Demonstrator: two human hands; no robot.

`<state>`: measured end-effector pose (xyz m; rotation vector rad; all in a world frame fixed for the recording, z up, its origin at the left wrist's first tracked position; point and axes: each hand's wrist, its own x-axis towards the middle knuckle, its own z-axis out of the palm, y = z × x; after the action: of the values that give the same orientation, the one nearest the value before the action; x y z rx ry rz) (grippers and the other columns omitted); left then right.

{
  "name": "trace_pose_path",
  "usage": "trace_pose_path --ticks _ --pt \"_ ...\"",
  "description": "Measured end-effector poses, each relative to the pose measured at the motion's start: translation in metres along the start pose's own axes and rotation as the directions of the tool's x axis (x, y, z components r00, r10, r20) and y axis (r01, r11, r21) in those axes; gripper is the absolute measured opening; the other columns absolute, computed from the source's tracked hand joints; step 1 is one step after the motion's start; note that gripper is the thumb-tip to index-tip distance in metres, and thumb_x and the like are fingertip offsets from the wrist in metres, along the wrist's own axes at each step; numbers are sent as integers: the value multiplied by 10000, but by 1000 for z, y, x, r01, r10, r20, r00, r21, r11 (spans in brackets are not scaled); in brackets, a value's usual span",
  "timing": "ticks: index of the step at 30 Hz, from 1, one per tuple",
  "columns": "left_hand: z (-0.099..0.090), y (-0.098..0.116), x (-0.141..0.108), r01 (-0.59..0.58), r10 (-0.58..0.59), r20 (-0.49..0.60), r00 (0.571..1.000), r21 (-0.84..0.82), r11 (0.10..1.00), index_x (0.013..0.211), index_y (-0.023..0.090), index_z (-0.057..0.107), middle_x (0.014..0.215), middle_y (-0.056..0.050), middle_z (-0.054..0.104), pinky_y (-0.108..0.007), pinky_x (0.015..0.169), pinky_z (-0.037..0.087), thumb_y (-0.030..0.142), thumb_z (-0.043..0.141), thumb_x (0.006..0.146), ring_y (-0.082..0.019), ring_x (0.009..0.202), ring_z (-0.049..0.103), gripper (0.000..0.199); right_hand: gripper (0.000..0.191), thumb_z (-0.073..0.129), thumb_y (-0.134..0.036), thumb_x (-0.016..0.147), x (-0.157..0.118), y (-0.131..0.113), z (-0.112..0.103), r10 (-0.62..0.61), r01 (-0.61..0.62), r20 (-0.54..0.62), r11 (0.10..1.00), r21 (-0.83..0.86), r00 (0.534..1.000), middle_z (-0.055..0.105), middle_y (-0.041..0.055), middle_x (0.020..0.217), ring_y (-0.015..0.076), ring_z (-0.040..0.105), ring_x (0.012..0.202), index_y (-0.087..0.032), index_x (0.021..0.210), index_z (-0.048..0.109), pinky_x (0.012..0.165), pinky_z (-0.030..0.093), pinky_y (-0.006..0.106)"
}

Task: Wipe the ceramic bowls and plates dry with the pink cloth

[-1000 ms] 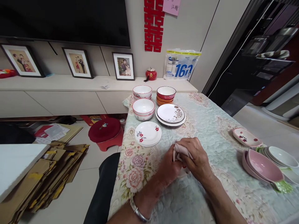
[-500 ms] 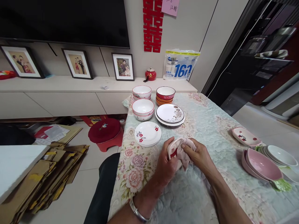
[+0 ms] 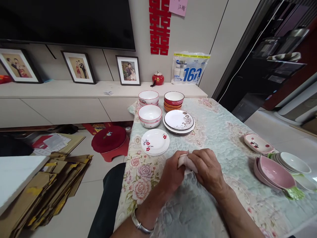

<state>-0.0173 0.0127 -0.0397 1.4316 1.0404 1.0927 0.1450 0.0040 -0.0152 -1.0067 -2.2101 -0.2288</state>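
My left hand (image 3: 172,172), with a silver bangle at its wrist, is closed on a small dish that is now almost wholly hidden by a cloth and my fingers. Wrapped around that dish is a pale pink cloth (image 3: 187,162), gripped by my right hand (image 3: 209,168). Both hands are close together over the near part of the flowered tablecloth. Just beyond them lie small white plates with red flowers (image 3: 155,142) and a stack of larger plates (image 3: 178,119).
White bowls (image 3: 150,114) and red and orange bowls (image 3: 174,98) stand at the table's far end. Pink bowls (image 3: 276,172), a pink dotted dish (image 3: 259,144) and stacked pale bowls (image 3: 296,162) are at the right. A red stool (image 3: 109,138) stands left of the table.
My right hand has closed over the dish with the cloth, covering the printed face that showed before. The view has shifted slightly.
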Motion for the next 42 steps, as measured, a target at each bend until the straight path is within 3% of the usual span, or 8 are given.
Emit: trace_pose_path --ticks 4,12,17,22,26,31,36,42 --pt "4 -2 -3 1 3 -79 997 56 998 985 188 669 880 -37 737 -292 708 468 90 477 759 -199 787 646 313 286 447 -164 952 4 -9 3 -3 3 4 999 -43 1000 648 102 1017 244 527 887 -215 1194 590 782 411 402" --pt "7 -3 -2 25 -33 -223 974 -40 999 906 194 662 837 -33 703 -296 768 472 223 544 847 -194 801 628 134 189 529 -262 952 -4 8 15 255 -250 -63 965 79 965 661 103 970 245 583 916 -175 1096 615 818 464 383" --pt "6 -1 -1 57 -109 -325 939 -166 984 950 191 665 917 -35 709 -294 799 478 255 548 855 -194 865 626 163 279 535 -443 936 -3 7 21 632 -658 184 721 217 753 674 29 747 194 617 667 -194 898 655 611 459 291" --pt "7 2 -2 43 -137 -318 938 -285 957 985 191 656 915 -27 701 -267 727 484 264 561 838 -184 825 626 189 305 546 -487 906 -3 5 21 692 -774 351 528 350 631 655 -13 617 172 585 545 -196 868 630 522 429 264" --pt "6 1 -1 90 -148 -220 964 -252 964 988 177 648 897 -30 685 -269 716 484 217 595 787 -184 808 611 212 227 541 -396 918 -8 12 18 629 -642 134 740 201 766 692 26 775 183 632 669 -201 920 657 604 466 277" --pt "4 -3 0 62 -73 -85 994 -127 990 976 184 617 857 -19 679 -282 726 473 129 552 746 -189 795 614 246 186 519 -235 933 -11 13 10 245 -246 -76 969 -2 967 693 93 956 225 642 883 -194 1075 631 781 493 341" --pt "4 -3 -3 7 0 -92 996 70 998 912 199 644 768 0 659 -270 682 434 111 506 776 -177 733 596 213 265 480 -142 924 -5 2 6 38 -42 -71 997 -61 997 697 107 1022 226 632 887 -204 1140 620 794 489 368" --pt "8 -3 -6 -10 1 -192 981 -42 999 878 209 650 760 8 675 -263 704 447 175 541 810 -172 728 606 133 216 509 -211 932 -5 1 14 238 -229 -95 969 96 967 687 87 958 216 662 881 -199 1128 599 752 519 325"
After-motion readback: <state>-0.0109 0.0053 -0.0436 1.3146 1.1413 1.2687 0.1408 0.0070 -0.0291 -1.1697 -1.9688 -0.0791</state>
